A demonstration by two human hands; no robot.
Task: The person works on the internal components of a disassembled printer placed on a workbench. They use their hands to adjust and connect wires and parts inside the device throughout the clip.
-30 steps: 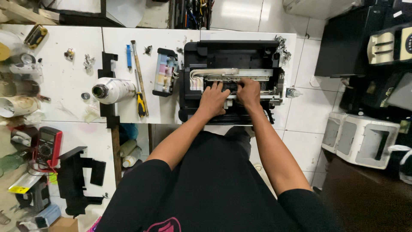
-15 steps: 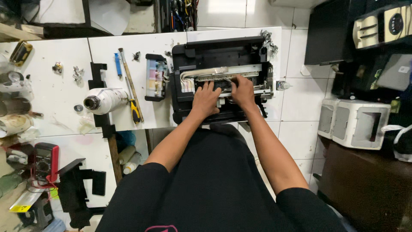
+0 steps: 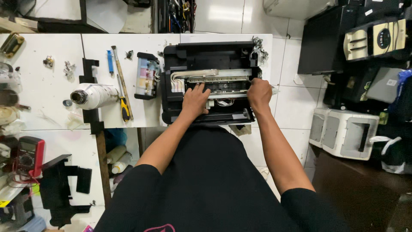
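An opened black printer (image 3: 214,53) lies on the white workbench (image 3: 47,99) in front of me, its inner carriage and white tubes exposed. My left hand (image 3: 195,101) rests palm down inside the printer's middle, fingers spread on the mechanism. My right hand (image 3: 259,92) grips the printer's right inner edge, fingers curled over it. An ink tank block (image 3: 146,76) with coloured chambers sits just left of the printer.
A white roll (image 3: 92,95), a yellow-handled screwdriver (image 3: 124,105), a blue pen (image 3: 110,62) and small metal parts lie on the bench to the left. A red multimeter (image 3: 30,154) is lower left. Other printers (image 3: 345,133) stand on the floor at right.
My right hand has moved from the printer's middle out to its right edge. My left hand has stayed in the middle. The view has shifted slightly.
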